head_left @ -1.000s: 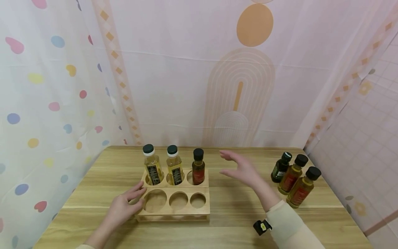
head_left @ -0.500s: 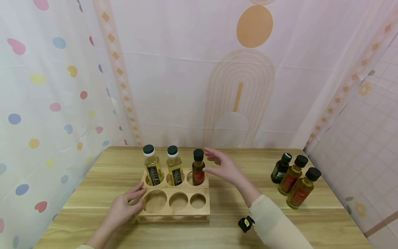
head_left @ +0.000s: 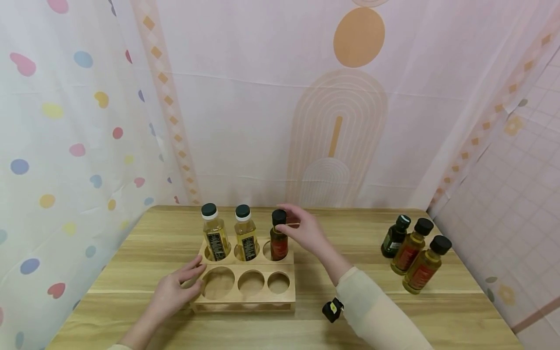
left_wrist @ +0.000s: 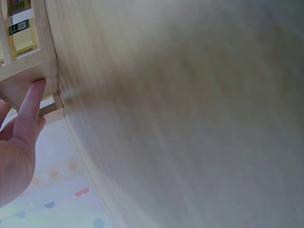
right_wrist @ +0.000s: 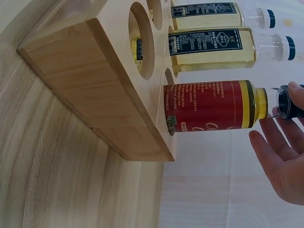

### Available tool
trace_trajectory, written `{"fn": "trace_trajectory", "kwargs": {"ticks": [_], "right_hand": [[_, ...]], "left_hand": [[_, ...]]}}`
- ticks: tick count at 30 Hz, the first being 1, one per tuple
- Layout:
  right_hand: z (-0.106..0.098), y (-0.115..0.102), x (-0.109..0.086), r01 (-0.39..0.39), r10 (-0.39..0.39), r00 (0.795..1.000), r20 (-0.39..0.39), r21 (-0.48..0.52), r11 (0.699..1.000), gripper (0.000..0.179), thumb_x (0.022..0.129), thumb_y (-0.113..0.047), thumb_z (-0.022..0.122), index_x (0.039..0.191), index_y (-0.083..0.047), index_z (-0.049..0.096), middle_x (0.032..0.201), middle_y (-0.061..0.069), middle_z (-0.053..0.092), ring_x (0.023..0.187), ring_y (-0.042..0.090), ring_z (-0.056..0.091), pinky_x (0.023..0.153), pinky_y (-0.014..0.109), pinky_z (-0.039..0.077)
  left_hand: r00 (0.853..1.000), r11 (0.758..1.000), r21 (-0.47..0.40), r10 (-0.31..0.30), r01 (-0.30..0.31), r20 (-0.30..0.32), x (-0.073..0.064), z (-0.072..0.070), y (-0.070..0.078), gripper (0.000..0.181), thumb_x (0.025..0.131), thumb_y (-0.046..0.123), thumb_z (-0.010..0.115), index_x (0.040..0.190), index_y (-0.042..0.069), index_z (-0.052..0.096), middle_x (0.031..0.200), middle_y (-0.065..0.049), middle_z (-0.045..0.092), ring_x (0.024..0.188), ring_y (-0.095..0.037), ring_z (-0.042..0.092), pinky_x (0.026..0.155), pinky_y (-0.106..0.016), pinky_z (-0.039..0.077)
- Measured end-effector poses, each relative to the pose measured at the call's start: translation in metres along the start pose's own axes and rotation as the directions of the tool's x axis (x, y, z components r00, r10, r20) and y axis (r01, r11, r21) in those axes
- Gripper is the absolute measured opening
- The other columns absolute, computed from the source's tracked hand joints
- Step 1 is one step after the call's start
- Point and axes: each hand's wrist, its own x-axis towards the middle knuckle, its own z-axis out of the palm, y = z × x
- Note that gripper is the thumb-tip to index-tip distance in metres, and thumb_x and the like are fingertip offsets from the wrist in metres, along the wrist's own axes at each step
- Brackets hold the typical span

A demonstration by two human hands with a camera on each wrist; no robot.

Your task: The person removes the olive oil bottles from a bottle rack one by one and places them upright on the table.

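A two-tier wooden bottle rack (head_left: 286, 291) stands on the table. Its back row bears two clear bottles of pale yellow oil (head_left: 214, 233) and, at the right, a red-labelled oil bottle (head_left: 279, 245) with a black cap. My right hand (head_left: 306, 233) has its thumb and fingers around that bottle's cap and neck; in the right wrist view the thumb lies on the black cap (right_wrist: 285, 102). My left hand (head_left: 177, 287) rests its nearly straight fingers against the rack's left side, one fingertip touching the side panel (left_wrist: 28, 83) in the left wrist view.
Three more bottles stand at the table's right: a small dark green one (head_left: 393, 238) and two red-labelled oil bottles (head_left: 422, 272). The rack's front row has three round holes of differing size, the largest at the left. A patterned curtain (head_left: 245, 121) hangs behind the table.
My right hand has moved left from beside the rack to the red-labelled oil bottle, its thumb and fingers closing in around the cap. My left hand, the rack and the bottles have stayed put.
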Motion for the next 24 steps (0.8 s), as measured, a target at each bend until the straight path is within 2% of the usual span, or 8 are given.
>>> {"fn": "trace_trajectory", "kwargs": {"ticks": [6, 11, 16, 20, 24], "right_hand": [[0.002, -0.002, -0.001, 0.024, -0.025, 0.999, -0.028, -0.017, 1.0, 0.041, 0.086, -0.005, 0.077, 0.125, -0.007, 0.065, 0.108, 0.01, 0.07, 0.096, 0.029, 0.068, 0.082, 0.037, 0.056], [-0.003, -0.008, -0.002, 0.077, -0.076, 0.996, -0.049, 0.022, 0.997, 0.038, 0.085, -0.003, 0.077, 0.122, -0.006, 0.066, 0.104, 0.011, 0.07, 0.095, 0.029, 0.068, 0.081, 0.035, 0.057], [-0.019, -0.021, -0.002, 0.122, -0.116, 0.99, -0.084, 0.066, 0.99, 0.039, 0.085, -0.001, 0.076, 0.123, -0.002, 0.064, 0.105, 0.015, 0.069, 0.097, 0.031, 0.067, 0.082, 0.038, 0.057], [-0.034, -0.027, -0.004, 0.108, -0.101, 0.988, -0.12, 0.057, 0.992, 0.04, 0.086, -0.002, 0.075, 0.125, -0.004, 0.064, 0.106, 0.014, 0.068, 0.099, 0.029, 0.066, 0.084, 0.04, 0.056], [-0.049, -0.022, -0.008, 0.092, -0.083, 0.984, -0.155, 0.048, 0.995, 0.04, 0.087, -0.003, 0.075, 0.126, -0.004, 0.063, 0.109, 0.015, 0.068, 0.101, 0.03, 0.065, 0.085, 0.042, 0.055]], "left_hand": [[1.0, 1.0, -0.017, -0.007, 0.007, 0.005, 0.0, 0.0, 0.0, 0.037, 0.087, 0.011, 0.073, 0.123, 0.001, 0.069, 0.143, -0.01, 0.053, 0.126, -0.035, 0.052, 0.091, -0.007, 0.032], [1.0, 1.0, -0.015, -0.011, 0.011, 0.007, 0.0, 0.0, -0.001, 0.037, 0.088, 0.011, 0.073, 0.123, 0.001, 0.069, 0.143, -0.01, 0.053, 0.126, -0.035, 0.051, 0.091, -0.009, 0.034], [1.0, 1.0, 0.001, -0.011, 0.011, 0.01, 0.001, -0.001, -0.001, 0.037, 0.088, 0.012, 0.073, 0.124, 0.002, 0.069, 0.143, -0.009, 0.053, 0.127, -0.034, 0.051, 0.092, -0.011, 0.035], [1.0, 1.0, 0.002, -0.008, 0.008, 0.009, 0.001, -0.001, -0.002, 0.037, 0.088, 0.013, 0.073, 0.124, 0.002, 0.069, 0.143, -0.008, 0.053, 0.127, -0.034, 0.051, 0.091, -0.01, 0.035], [1.0, 1.0, 0.005, -0.003, 0.003, 0.008, 0.001, 0.0, -0.002, 0.037, 0.088, 0.012, 0.073, 0.123, 0.002, 0.069, 0.143, -0.009, 0.053, 0.127, -0.034, 0.052, 0.091, -0.01, 0.035]]}}
